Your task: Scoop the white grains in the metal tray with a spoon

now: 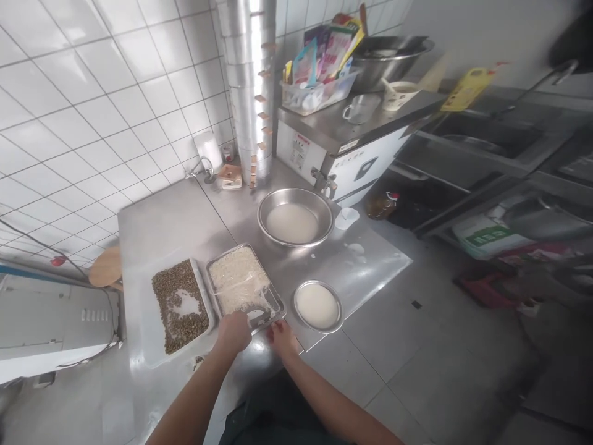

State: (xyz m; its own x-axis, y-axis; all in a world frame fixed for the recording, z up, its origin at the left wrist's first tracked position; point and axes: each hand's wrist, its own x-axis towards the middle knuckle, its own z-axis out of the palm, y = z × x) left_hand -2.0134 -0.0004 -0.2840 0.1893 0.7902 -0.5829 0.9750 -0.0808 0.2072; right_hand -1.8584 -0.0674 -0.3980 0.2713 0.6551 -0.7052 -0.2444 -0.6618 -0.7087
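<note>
at the desk's (185, 216) near edge, the left hand (234, 332) has its grip closed on the rectangular steel tray of pale shreds (243, 288), while the right hand (281, 337) rests beside it, grip unclear.

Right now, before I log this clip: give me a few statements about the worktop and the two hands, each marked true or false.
1. Both hands are at the near edge of the metal tray of pale shreds. True: left hand and right hand are both there.
2. The tray of dark green bits lies right of the metal tray. False: it lies to its left.
3. The large steel bowl is empty. False: it holds a whitish liquid.
4. A small round dish of white contents sits right of the metal tray. True.
5. The right hand holds a knife. False: no tool shows in either hand.
</note>
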